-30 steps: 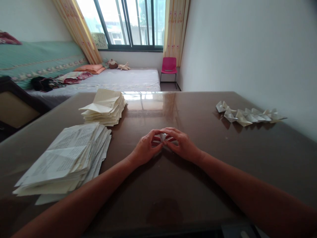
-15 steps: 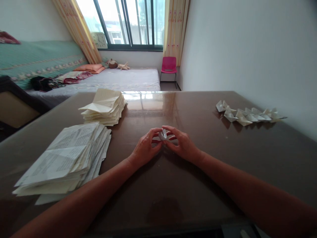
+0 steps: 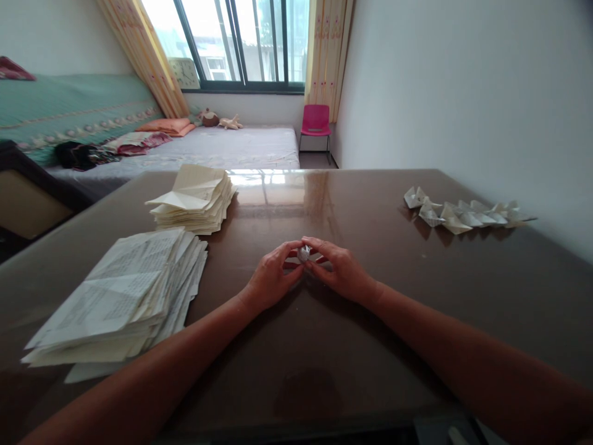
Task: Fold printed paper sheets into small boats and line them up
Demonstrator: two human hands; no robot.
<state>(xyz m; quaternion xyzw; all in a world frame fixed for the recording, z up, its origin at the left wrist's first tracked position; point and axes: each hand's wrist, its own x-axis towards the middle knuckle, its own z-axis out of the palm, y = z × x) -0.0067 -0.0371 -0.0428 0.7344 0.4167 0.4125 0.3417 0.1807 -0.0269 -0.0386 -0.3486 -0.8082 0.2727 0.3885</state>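
Observation:
My left hand [image 3: 271, 278] and my right hand [image 3: 340, 269] meet at the middle of a dark brown table [image 3: 324, 346]. Both pinch a small folded piece of white paper [image 3: 304, 253] between thumbs and fingertips, just above the tabletop. Most of the paper is hidden by my fingers. My forearms rest along the table toward me.
A stack of printed sheets [image 3: 120, 296] lies at the left, and a pile of folded sheets [image 3: 194, 198] sits behind it. A row of several finished paper folds [image 3: 463, 213] lies at the right near the white wall. A bed and a pink chair [image 3: 315, 120] stand beyond the table.
My fingers have worked the small paper: it showed more half a second ago and is now pressed smaller between the fingertips. The hands stay in the same place.

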